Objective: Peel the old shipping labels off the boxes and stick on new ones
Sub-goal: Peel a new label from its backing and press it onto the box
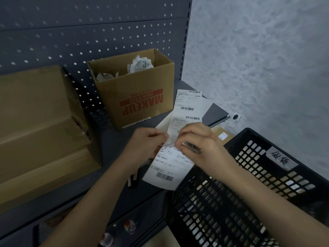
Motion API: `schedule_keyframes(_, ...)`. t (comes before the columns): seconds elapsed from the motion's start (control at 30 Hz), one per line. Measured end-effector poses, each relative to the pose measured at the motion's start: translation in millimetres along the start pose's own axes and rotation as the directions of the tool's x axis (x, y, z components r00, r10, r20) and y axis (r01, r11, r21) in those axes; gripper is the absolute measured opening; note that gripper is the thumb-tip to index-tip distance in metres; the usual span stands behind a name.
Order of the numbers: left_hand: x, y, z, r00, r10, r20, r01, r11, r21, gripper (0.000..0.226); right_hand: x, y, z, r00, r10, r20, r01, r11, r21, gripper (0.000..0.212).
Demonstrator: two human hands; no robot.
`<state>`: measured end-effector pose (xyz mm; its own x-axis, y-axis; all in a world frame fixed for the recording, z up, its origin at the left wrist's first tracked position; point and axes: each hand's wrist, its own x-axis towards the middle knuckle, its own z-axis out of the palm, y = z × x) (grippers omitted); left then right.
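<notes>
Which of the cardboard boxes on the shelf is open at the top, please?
The box printed MAKEUP in red, standing against the pegboard: its top is open, with crumpled paper inside. The larger carton to its left is closed.

Matt cardboard boxes [135,97]; paper label strip [187,111]; black plastic crate [249,175]; perforated metal backboard [89,32].

Dim, cool bluish cast. Brightest on textured wall [258,50] at rt; pegboard [71,32] much darker. Soft shadow just rt of big carton [44,122]. Wide-angle bend at edges, pegboard lines curve. Print on label strip [169,163] smeared; btm left soft & murky
</notes>
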<state>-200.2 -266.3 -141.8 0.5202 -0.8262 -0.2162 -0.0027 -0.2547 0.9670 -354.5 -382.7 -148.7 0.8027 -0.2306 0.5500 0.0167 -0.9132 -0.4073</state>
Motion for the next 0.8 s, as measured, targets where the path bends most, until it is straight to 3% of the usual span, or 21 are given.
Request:
schedule_keyframes(0.47, 24.3, -4.7, -6.5, 0.991, 0.011, -0.132, 0.016, 0.98, 0.199, 0.021, -6.3, -5.4, -25.8, 0.986, -0.09, 0.138, 0.088, 0.996, 0.018, 0.007)
schedule_keyframes(0.8, 26.2, -3.0, -7.1, 0.992, 0.028, -0.126, 0.009, 0.957, 0.289, 0.021, 3.9, -7.8, -47.7, 0.997, -0.057, 0.059, 0.051, 0.994, 0.092, 0.011)
